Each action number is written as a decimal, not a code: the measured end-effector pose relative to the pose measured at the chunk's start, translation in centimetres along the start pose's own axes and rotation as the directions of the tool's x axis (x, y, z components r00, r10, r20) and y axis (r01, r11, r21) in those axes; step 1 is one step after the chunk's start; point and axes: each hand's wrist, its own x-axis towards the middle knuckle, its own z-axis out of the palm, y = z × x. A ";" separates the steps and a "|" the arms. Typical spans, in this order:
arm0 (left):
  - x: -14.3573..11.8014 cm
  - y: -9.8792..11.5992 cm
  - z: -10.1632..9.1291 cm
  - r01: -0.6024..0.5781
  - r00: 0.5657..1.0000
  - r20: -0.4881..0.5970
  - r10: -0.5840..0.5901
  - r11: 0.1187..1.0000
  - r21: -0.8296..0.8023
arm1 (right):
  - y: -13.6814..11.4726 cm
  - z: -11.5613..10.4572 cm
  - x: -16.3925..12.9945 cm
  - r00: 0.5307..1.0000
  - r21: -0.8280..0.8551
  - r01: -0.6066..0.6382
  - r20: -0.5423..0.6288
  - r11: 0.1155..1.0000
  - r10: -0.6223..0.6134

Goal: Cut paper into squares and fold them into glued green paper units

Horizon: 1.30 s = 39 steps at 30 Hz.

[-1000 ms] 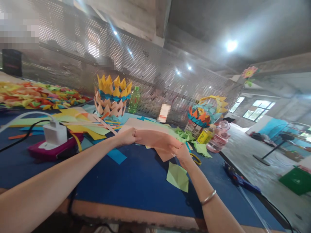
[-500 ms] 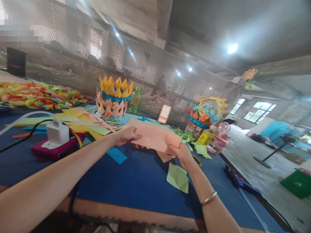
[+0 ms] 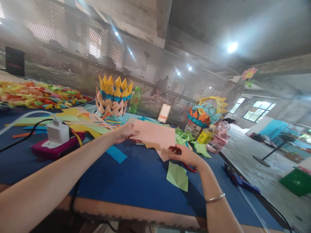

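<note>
Left hand [image 3: 123, 132] pinches the folded salmon-pink paper sheet [image 3: 155, 135] at its left edge, above the blue desk [image 3: 136, 178]; right hand [image 3: 186, 154], just below the sheet's right corner, closes its fingers on red-handled scissors [image 3: 188, 166] – one-handed, the sheet may sag or slip

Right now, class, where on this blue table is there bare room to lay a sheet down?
Bare blue table lies between the left hand, the front edge and the green paper piece. It is crowded behind the pink sheet, toward the paper crown and bottles.
</note>
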 end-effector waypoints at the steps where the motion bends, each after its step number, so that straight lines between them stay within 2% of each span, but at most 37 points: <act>1: 0.1 0.0 -0.1 -0.002 1.000 -0.019 0.002 1.000 -0.007 | -0.1 -0.3 -0.4 0.998 -0.097 0.011 0.062 0.995 -0.005; 3: 0.1 0.0 -0.1 -0.002 0.999 -0.050 0.002 1.000 -0.014 | -0.4 -0.7 -1.0 0.978 -0.263 0.085 0.206 0.961 -0.030; 6: 0.2 0.0 0.0 0.003 0.997 -0.076 -0.004 1.000 -0.010 | -0.6 -0.8 -1.4 0.936 -0.354 0.187 0.348 0.916 -0.057; 10: 0.2 -0.2 0.0 -0.002 0.997 -0.079 0.003 1.000 0.021 | -0.6 -0.7 -1.4 0.932 -0.457 0.170 0.361 0.873 0.008; 13: 0.2 -0.3 -0.1 -0.012 0.999 -0.050 0.015 0.998 0.059 | -0.6 -0.9 -1.2 0.924 -0.398 0.182 0.382 0.899 -0.018; 14: 0.2 -0.3 -0.1 -0.011 0.999 -0.031 0.013 0.997 0.075 | -0.7 -1.0 -1.2 0.936 -0.359 0.187 0.347 0.914 -0.055; 16: 0.0 -0.2 -0.1 0.007 1.000 0.026 -0.010 0.993 0.115 | -1.0 -1.2 -1.1 0.967 -0.316 0.227 0.184 0.921 -0.175; 18: -0.3 0.0 -0.1 0.049 0.993 0.097 -0.065 0.986 0.160 | -1.3 -1.0 -0.9 0.949 -0.339 0.298 0.005 0.892 -0.315; 19: -0.4 0.1 -0.1 0.072 0.986 0.137 -0.098 0.980 0.185 | -1.4 -0.8 -0.8 0.931 -0.372 0.329 -0.028 0.868 -0.365; 20: -0.6 0.2 -0.2 0.088 0.974 0.184 -0.129 0.973 0.215 | -1.5 -0.6 -0.8 0.919 -0.400 0.355 -0.015 0.845 -0.394; 22: -0.9 0.5 -0.2 0.088 0.942 0.287 -0.171 0.956 0.281 | -1.7 0.3 -0.6 0.915 -0.416 0.391 0.083 0.821 -0.395; 24: -1.2 0.8 -0.2 0.051 0.909 0.376 -0.182 0.941 0.334 | -1.8 1.3 -0.5 0.921 -0.404 0.390 0.174 0.827 -0.349; 26: -1.5 1.1 -0.2 0.021 0.893 0.414 -0.178 0.934 0.356 | -1.8 2.3 -0.5 0.937 -0.407 0.343 0.214 0.846 -0.277; 29: -1.7 1.5 -0.1 0.034 0.900 0.396 -0.181 0.937 0.349 | -1.7 3.3 -0.4 0.954 -0.376 0.283 0.202 0.882 -0.220; 31: -1.7 1.7 -0.1 0.040 0.930 0.339 -0.145 0.954 0.297 | -1.7 3.7 -0.2 0.960 -0.289 0.275 0.140 0.917 -0.244; 34: -1.4 2.0 0.2 0.015 0.983 0.177 -0.043 0.987 0.157 | -1.5 3.9 0.1 0.966 -0.117 0.249 -0.034 0.961 -0.255; 36: -1.3 2.0 0.8 -0.023 0.996 0.085 0.022 1.000 0.017 | -1.4 4.1 0.4 0.959 -0.027 0.234 -0.161 0.972 -0.235; 38: -1.3 1.6 1.9 -0.080 0.992 0.081 0.092 0.987 -0.138 | -1.4 4.3 0.6 0.940 0.018 0.233 -0.259 0.972 -0.221; 39: -1.4 1.3 2.6 -0.098 0.985 0.123 0.124 0.976 -0.196 | -1.4 4.4 0.6 0.931 0.026 0.235 -0.295 0.972 -0.217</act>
